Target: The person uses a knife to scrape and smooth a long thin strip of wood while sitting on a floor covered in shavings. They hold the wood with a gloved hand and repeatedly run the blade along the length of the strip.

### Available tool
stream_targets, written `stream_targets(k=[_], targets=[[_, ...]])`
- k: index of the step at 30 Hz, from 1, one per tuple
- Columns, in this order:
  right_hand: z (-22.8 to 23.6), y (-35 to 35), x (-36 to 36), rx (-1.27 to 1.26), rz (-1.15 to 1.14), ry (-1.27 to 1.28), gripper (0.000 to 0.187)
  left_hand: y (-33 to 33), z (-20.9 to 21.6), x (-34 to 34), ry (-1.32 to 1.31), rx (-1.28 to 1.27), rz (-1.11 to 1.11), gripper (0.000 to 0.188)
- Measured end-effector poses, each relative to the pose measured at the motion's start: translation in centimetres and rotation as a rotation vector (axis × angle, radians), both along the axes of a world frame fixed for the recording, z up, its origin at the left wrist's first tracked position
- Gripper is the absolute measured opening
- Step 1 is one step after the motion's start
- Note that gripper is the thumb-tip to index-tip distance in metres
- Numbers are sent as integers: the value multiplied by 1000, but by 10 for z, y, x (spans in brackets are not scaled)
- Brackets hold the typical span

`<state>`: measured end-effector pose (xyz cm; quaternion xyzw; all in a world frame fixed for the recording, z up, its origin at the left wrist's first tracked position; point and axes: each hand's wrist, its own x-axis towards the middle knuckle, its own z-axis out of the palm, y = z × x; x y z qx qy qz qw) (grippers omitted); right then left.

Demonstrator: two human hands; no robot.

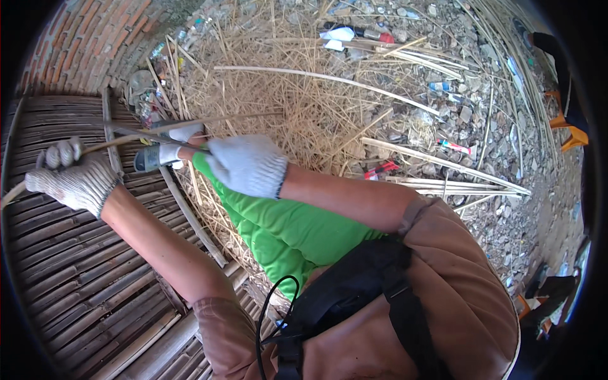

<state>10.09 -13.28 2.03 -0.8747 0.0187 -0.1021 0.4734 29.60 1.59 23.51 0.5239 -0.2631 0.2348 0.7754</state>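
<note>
My left hand (75, 178), in a white knit glove, is closed around a long, thin bamboo strip (190, 123). The strip runs from the left rim through my fingers and tapers off over the straw. My right hand (247, 164), gloved the same way, is closed on a knife whose narrow dark blade (161, 139) points left. The blade crosses close to the strip between my hands; whether they touch I cannot tell. The knife's handle is hidden inside my right glove.
A bamboo-slat platform (69, 272) lies at the left, below a brick wall (95, 38). Straw shavings (272, 95) cover the ground ahead. Cut bamboo strips (443, 161) lie on rubble at the right, near a red-handled tool (381, 169). Another person's dark-clothed limb (557, 57) shows at the far right.
</note>
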Motion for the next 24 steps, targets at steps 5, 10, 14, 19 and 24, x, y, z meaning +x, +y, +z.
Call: stream_targets(k=[5,10,14,19,24], targets=[[-126,-44,5,7,-60,348,38,-15,5,-9,29,-16,15,53],[-104,-30,8,-44,-127,349,40,-4,-5,-3,48,-171,27,46],[-50,-20,4,15,-48,202,42,-26,-1,-28,2,-56,77,45],[-8,-10,1,20,6,72,37,-36,2,-18,-6,-29,28,40],[-189,-59,-5,-171,-95,444,43,-19,11,-8,17,-45,17,57]])
